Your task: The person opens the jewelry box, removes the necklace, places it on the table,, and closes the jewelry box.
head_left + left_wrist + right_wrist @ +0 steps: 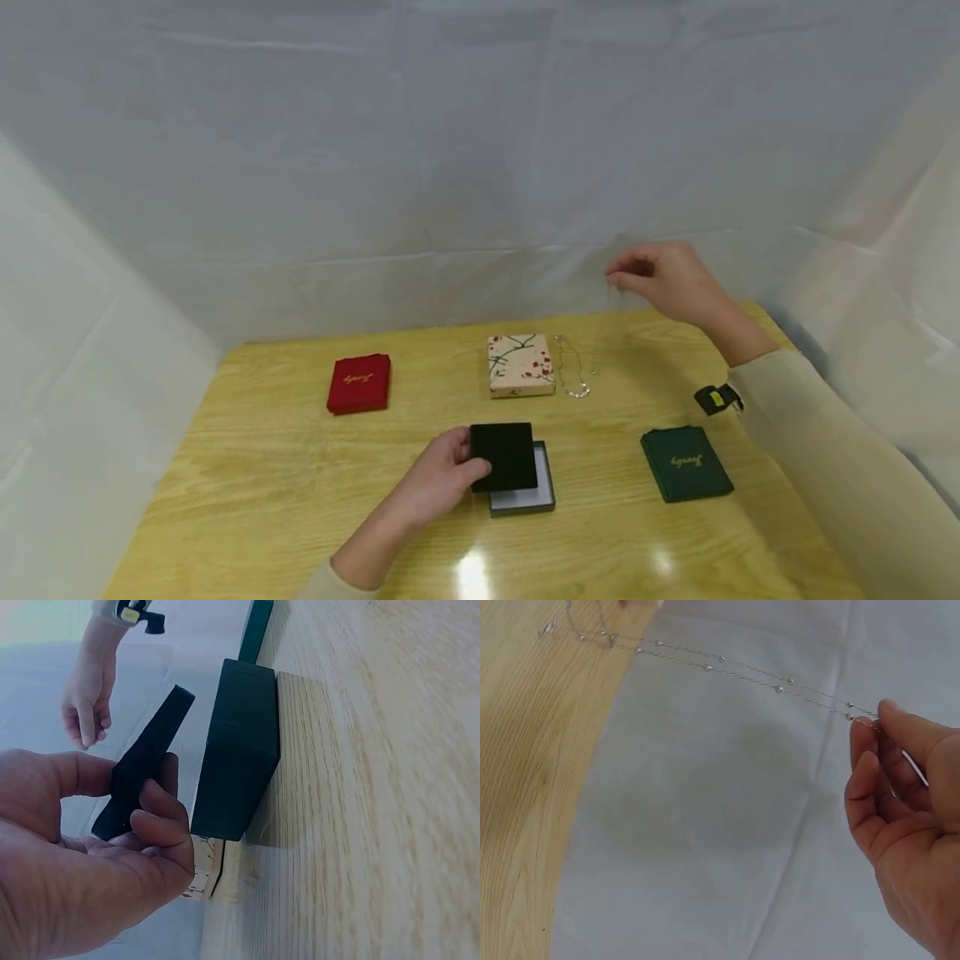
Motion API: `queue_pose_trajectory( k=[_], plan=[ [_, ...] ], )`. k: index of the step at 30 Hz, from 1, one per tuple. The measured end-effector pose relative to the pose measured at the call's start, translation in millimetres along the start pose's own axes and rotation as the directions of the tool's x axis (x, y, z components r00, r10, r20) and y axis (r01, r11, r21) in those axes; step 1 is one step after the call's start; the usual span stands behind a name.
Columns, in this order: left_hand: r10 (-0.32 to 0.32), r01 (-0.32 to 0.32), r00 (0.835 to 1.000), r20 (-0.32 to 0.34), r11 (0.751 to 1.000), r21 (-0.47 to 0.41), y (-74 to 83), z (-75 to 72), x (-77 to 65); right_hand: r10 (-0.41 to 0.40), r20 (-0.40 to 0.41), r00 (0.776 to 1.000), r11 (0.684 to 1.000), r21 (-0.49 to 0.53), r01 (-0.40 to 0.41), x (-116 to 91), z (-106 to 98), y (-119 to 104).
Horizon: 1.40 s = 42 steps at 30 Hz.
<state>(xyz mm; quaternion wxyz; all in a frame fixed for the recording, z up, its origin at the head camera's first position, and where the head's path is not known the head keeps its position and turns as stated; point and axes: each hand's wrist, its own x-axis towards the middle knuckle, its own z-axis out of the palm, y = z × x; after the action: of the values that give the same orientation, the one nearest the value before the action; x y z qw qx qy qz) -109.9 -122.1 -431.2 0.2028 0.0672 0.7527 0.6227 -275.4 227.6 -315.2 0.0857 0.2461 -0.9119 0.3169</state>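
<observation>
My left hand pinches a black square pad between thumb and fingers. The pad overlaps an open dark box with a pale inside in the head view; in the left wrist view it is tilted beside the box's dark green side. Raised over the back right of the table, my right hand pinches a thin silver chain necklace between thumb and index finger. Small beads dot the chain, which hangs in a long doubled loop in the right wrist view and is barely visible in the head view.
A second silver necklace lies on the wooden table beside a floral box. A red jewelry box sits at the left, a green one at the right. White cloth encloses the back and sides.
</observation>
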Motion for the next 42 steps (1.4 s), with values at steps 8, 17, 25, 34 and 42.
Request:
queue_pose_trajectory(
  k=[8, 17, 25, 34, 42],
  plan=[
    [0.005, -0.005, 1.0, 0.005, 1.0, -0.003, 0.3, 4.4, 0.0, -0.011, -0.122, 0.992, 0.999, -0.037, 0.007, 28, 4, 29],
    [0.016, -0.016, 1.0, 0.019, 1.0, 0.005, 1.0, 6.8, 2.6, -0.035, -0.101, 0.994, 0.999, -0.03, 0.032, 11, 14, 54],
    [0.018, -0.018, 1.0, 0.022, 1.0, 0.004, 1.2, 7.4, 3.0, -0.016, -0.022, 1.0, 1.0, -0.005, 0.016, -9, 25, 60],
    [0.021, -0.021, 1.0, 0.019, 1.0, -0.006, 0.9, 7.8, 3.6, 0.015, 0.086, 0.996, 1.0, 0.009, -0.016, -25, 32, 60],
    [0.019, -0.019, 1.0, 0.013, 1.0, 0.001, 0.7, 7.6, 3.3, 0.029, 0.204, 0.979, 0.999, 0.024, -0.035, -36, 38, 58]
  ],
)
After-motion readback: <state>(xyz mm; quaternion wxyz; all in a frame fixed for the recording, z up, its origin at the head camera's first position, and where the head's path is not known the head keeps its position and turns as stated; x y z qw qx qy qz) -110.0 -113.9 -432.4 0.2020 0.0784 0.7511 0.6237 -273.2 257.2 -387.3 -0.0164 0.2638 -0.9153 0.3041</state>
